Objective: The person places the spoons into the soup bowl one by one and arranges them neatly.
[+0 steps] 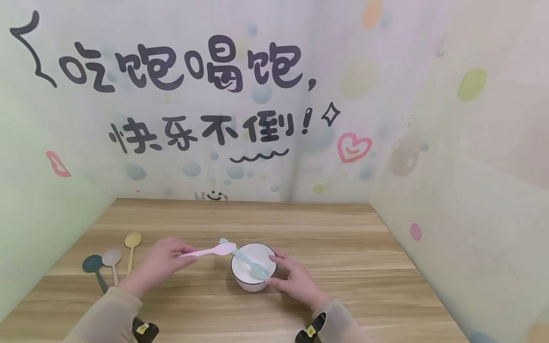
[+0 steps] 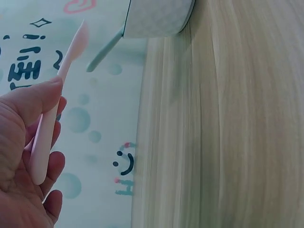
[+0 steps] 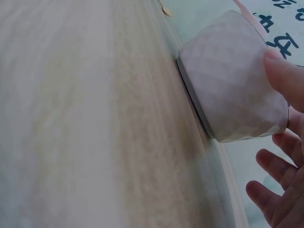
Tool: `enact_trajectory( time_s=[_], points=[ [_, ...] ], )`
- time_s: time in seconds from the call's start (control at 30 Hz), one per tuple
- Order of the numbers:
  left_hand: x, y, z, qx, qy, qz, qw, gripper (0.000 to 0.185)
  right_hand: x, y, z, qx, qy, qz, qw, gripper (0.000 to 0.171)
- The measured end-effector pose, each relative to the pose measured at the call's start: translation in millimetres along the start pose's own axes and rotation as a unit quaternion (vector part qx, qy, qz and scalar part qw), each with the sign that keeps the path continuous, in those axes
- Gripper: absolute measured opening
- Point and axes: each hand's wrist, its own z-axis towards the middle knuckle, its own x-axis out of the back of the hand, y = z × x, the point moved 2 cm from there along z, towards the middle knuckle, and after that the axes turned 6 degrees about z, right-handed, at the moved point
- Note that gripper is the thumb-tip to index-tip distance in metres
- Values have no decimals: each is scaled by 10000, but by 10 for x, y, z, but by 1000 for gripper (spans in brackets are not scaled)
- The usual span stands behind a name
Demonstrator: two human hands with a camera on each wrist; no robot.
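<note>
Pink spoon (image 1: 210, 251) is off the tabletop (image 1: 343, 238), handle pinched between thumb and fingers of the left hand (image 1: 160, 262); hand closed on it, scoop pointing toward the bowl (image 1: 261, 252). Left wrist view: thumb pressed on the handle, fingers curled behind it, handle end running down across the palm. Scoop is near the bowl's left rim, apart from it.

Bowl is white, dark thin rim, faceted outside, upright on tabletop. Right hand (image 1: 296, 281) holds its right side, thumb and forefinger on the wall; partly open around it, remaining fingers spread, off the bowl in right wrist view.

Light blue spoon (image 1: 244, 258) sits in the bowl, scoop inside, handle leaning out over the far left rim. In head view the pink scoop overlaps that handle; left wrist view shows a gap between the two.

Three more spoons lie on the tabletop, left of the left hand: dark teal spoon (image 1: 92, 263), beige spoon (image 1: 112, 257), yellow spoon (image 1: 133, 239). Teal and beige are side by side; lower handle of the teal one is hidden by the sleeve (image 1: 105, 317).

Back wall (image 1: 274, 181): dark Chinese lettering (image 1: 216, 119), pale coloured spots, pink heart outline.
</note>
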Motion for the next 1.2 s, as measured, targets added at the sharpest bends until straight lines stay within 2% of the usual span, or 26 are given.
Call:
enact_trajectory(
  time_s=[0.2, 0.47, 0.67, 1.0, 1.2],
  points=[
    [-12, 77, 45, -111, -40, 263, 9996, 12, -1, -4, -2, -6, 13, -28, 10000, 67],
    [-62, 137, 114, -416, -77, 472, 9980, 10, 0, 1, 0, 65, 48, -132, 9999, 67],
    [-91, 208, 167, -599, -317, 531, 9963, 10, 1, -6, -1, 147, 73, -138, 9998, 67],
    [-191, 379, 283, -1243, -420, 1044, 9859, 9, 1, -16, -1, 78, 65, -73, 9999, 67],
    [-256, 465, 336, -1249, -517, 1148, 9841, 9, -5, -24, -2, 51, 43, -61, 10000, 68]
  ],
)
